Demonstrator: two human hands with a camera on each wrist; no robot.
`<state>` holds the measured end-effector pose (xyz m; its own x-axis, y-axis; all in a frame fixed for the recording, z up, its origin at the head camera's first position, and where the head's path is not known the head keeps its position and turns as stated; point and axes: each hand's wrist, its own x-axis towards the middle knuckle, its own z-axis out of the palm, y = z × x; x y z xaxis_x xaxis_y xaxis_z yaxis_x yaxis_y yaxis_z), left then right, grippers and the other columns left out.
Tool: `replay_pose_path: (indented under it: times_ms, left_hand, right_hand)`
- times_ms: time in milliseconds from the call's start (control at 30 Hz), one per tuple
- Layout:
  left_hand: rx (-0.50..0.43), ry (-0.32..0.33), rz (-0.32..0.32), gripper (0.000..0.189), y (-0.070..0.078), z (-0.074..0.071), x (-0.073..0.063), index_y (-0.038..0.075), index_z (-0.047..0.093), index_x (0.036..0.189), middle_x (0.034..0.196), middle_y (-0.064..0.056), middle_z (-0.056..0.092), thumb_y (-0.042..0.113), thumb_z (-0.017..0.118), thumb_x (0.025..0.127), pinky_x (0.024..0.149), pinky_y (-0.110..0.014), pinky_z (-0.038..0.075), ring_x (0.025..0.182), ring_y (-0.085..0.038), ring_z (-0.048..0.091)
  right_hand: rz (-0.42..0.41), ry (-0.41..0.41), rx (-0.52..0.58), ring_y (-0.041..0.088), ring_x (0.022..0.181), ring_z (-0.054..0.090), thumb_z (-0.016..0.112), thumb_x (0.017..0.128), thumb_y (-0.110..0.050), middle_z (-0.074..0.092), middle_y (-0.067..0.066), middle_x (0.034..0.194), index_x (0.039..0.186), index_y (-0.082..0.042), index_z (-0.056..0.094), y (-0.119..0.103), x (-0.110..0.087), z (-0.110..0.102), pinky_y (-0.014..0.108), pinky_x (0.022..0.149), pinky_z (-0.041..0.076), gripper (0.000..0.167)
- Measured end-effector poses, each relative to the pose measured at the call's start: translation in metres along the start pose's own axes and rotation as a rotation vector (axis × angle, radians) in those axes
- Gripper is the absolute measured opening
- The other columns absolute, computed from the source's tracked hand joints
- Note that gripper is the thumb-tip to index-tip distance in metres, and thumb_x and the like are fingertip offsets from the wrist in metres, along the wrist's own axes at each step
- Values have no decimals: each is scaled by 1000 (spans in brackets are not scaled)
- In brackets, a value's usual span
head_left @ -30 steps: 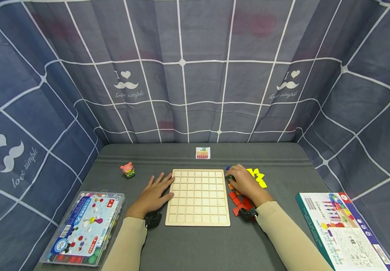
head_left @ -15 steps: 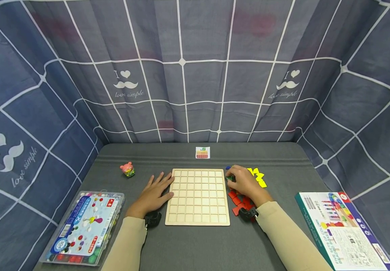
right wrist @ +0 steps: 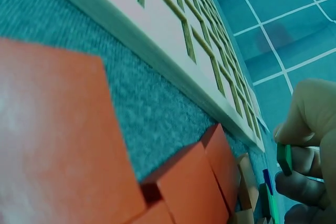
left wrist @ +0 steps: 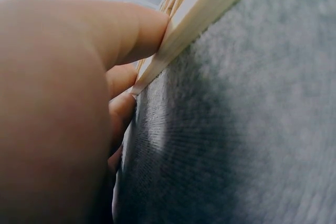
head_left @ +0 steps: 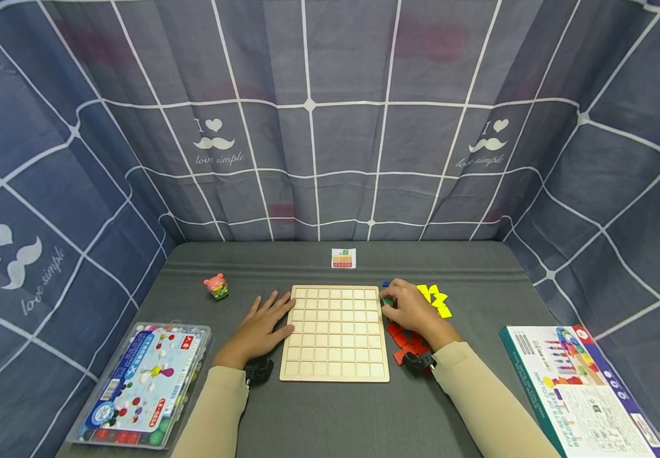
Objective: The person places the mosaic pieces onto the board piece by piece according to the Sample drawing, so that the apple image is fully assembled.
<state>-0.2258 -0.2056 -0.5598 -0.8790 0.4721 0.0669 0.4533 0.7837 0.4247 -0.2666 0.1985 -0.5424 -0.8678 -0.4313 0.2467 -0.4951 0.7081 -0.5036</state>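
The right hand (head_left: 414, 308) pinches a green tile (right wrist: 284, 159) just right of the gridded wooden board (head_left: 335, 334), by its far corner; a weak pinch could drop it. The left hand (head_left: 258, 332), fingers spread (steadying, presumably), touches the left edge; uneven pressure might skew the board.

Laid flat on the grey bench (head_left: 335, 413): pale, rectangular wooden board (head_left: 335, 334) with a grid of square cells showing bare wood, touched along the left edge by the left grip (head_left: 258, 329). Pinched in the right grip (head_left: 414, 306), just beside the board's right edge near the far corner: small, thin green tile (right wrist: 284, 159), partly edge-on in the right wrist view.
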Motion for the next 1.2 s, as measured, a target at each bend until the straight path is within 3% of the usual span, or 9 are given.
replay_pose_path:
  times_ms: [400,567,733,833,1000,1200]
  left_hand:
    - [12,2,5,69,0,-1,0,16,39,166,171,-5,29,48,56,107,126,-58,0,158,-35,17]
    - [11,-5,5,69,0,-1,1,16,38,166,171,-5,28,48,57,107,126,-58,0,158,-34,17]
    - [8,-7,2,69,0,-1,0,17,38,166,171,-5,28,48,57,107,126,-59,1,157,-34,18]
    - [3,-6,4,69,0,-1,0,17,38,166,171,-4,28,48,57,107,126,-59,1,157,-34,18]
    - [7,4,13,69,-1,0,0,17,39,166,170,-5,29,49,56,107,126,-59,0,157,-34,18]
    - [7,5,8,69,-2,0,0,17,39,166,170,-5,29,48,57,107,126,-59,0,157,-34,18]
  right_hand:
    - [-40,57,89,14,79,61,75,90,-6,68,0,94,108,-4,79,-2,2,6,35,70,57,18]
    - [57,27,174,14,76,61,76,91,-7,68,-2,89,106,-6,79,-4,3,8,34,68,56,16]
    - [208,-53,388,19,63,62,78,91,-6,68,-1,84,102,-9,80,-3,4,8,33,57,55,11]
    - [243,-81,481,23,60,63,80,92,-7,70,2,85,104,-7,82,-3,4,6,35,56,57,12]
    - [268,-96,543,25,66,65,82,92,-10,71,4,87,106,-5,82,-5,5,4,36,60,59,15]
    - [285,-92,521,24,67,65,83,92,-14,73,1,88,107,-8,83,-7,9,5,36,58,58,15]
